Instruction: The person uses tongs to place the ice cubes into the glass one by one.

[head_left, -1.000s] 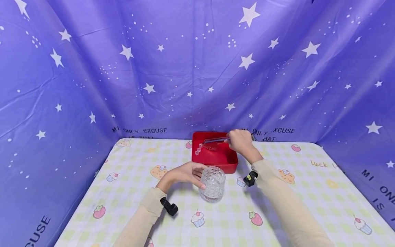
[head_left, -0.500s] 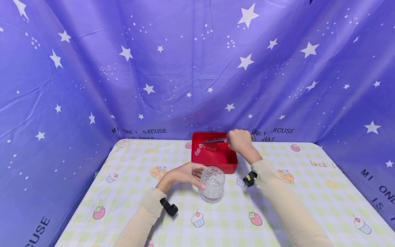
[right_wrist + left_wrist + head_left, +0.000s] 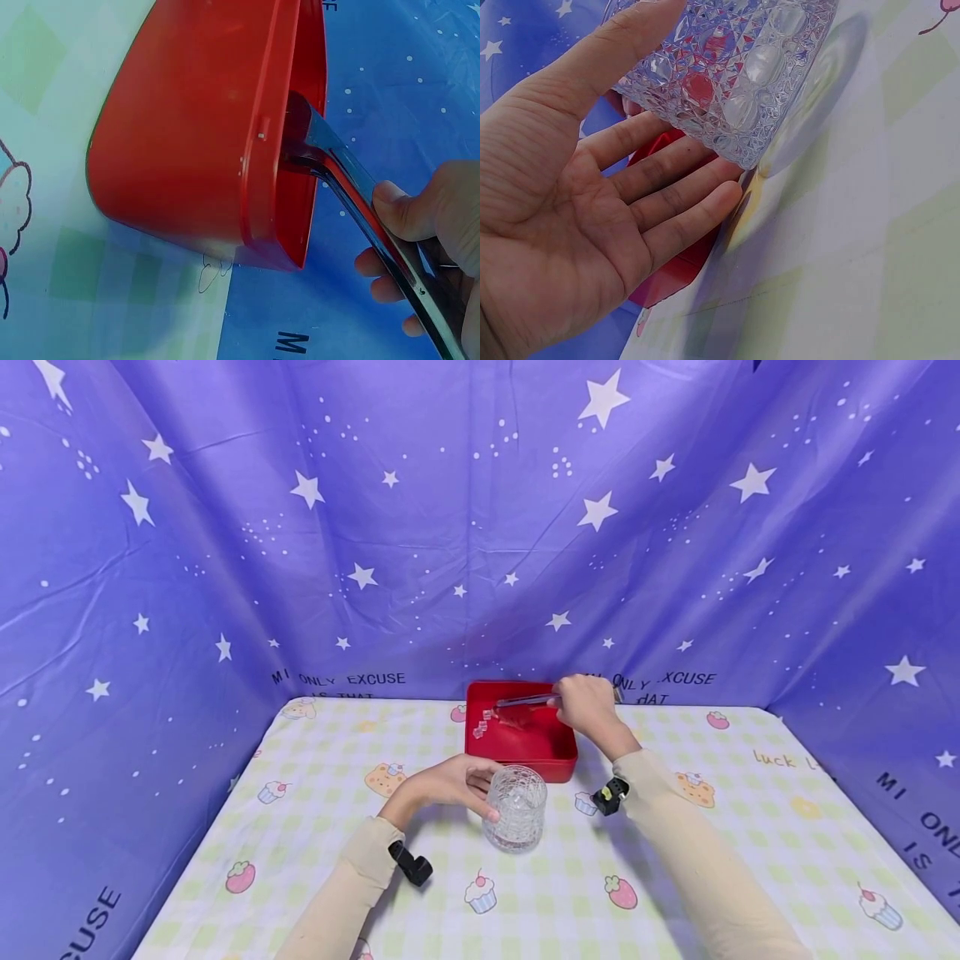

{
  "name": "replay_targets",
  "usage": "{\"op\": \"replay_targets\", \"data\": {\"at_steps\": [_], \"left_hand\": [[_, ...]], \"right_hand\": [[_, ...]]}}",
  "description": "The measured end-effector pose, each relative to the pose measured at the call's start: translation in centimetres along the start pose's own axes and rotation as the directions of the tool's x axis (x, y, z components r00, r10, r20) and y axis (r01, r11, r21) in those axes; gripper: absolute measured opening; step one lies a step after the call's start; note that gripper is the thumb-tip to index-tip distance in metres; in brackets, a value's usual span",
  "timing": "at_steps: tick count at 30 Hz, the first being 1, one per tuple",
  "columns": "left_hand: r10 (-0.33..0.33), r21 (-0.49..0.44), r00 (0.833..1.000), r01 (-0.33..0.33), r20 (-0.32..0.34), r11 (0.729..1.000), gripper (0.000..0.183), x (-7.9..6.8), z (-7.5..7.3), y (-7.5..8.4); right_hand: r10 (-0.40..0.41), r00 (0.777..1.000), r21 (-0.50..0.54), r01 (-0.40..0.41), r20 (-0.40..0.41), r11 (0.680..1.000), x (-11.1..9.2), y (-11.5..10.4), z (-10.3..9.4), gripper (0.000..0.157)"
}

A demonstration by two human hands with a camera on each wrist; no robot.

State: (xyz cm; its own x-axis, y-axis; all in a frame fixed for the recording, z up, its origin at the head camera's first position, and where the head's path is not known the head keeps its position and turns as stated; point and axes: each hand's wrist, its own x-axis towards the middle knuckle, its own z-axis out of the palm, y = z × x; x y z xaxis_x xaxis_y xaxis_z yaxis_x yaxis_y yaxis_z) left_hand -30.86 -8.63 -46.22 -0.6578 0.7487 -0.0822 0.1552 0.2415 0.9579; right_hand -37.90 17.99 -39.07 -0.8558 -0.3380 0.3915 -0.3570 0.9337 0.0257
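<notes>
A clear cut-glass tumbler (image 3: 516, 810) stands upright on the table. My left hand (image 3: 455, 781) holds it from the left, with the thumb (image 3: 622, 45) on the near side and the fingers reaching behind. Beyond the tumbler is a red box (image 3: 525, 760), open at the top. Several small clear pieces (image 3: 481, 727) lie at its left side. My right hand (image 3: 588, 706) grips a pair of metal tongs (image 3: 367, 217) by the arms. The tong ends reach down inside the box, and the right wrist view hides their tips behind its wall.
A checked tablecloth (image 3: 300, 868) with cupcake, bear and strawberry prints covers the table. Blue star-patterned curtains (image 3: 420, 527) rise at the back and both sides, close behind the red box.
Almost nothing differs. The tongs stay inside the red box with only a slight shift of my right hand, and the left hand keeps its place on the tumbler.
</notes>
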Motion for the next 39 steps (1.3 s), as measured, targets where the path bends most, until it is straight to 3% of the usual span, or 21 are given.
{"op": "replay_targets", "data": {"at_steps": [7, 17, 22, 31, 39], "left_hand": [[0.0, 0.005, 1.0, 0.0, 0.001, 1.0, 0.061, 0.0, 0.0, -0.1], [-0.013, 0.024, 1.0, 0.014, -0.013, 1.0, 0.062, 0.0, 0.0, 0.0], [-0.008, 0.017, 1.0, 0.008, -0.01, 1.0, 0.063, 0.1, 0.0, -0.2], [-0.007, 0.011, 1.0, 0.007, -0.005, 1.0, 0.061, 0.1, 0.1, -0.3], [-0.005, 0.011, 1.0, 0.005, -0.009, 1.0, 0.06, 0.1, 0.1, -0.3]], "right_hand": [[0.017, 1.0, 0.018, -0.017, -0.008, 1.0, -0.4, 0.5, -0.4, 0.027], [0.077, 0.996, 0.081, -0.073, -0.043, 0.994, -1.5, 1.0, -1.5, 0.009], [0.11, 0.991, 0.137, -0.1, -0.075, 0.986, -2.5, 1.4, -2.1, 0.013], [0.218, 0.974, 0.257, -0.198, -0.054, 0.946, -4.3, 2.2, -3.4, 0.019], [0.224, 0.973, 0.352, -0.188, -0.063, 0.917, -6.0, 2.9, -4.9, 0.02]]}}
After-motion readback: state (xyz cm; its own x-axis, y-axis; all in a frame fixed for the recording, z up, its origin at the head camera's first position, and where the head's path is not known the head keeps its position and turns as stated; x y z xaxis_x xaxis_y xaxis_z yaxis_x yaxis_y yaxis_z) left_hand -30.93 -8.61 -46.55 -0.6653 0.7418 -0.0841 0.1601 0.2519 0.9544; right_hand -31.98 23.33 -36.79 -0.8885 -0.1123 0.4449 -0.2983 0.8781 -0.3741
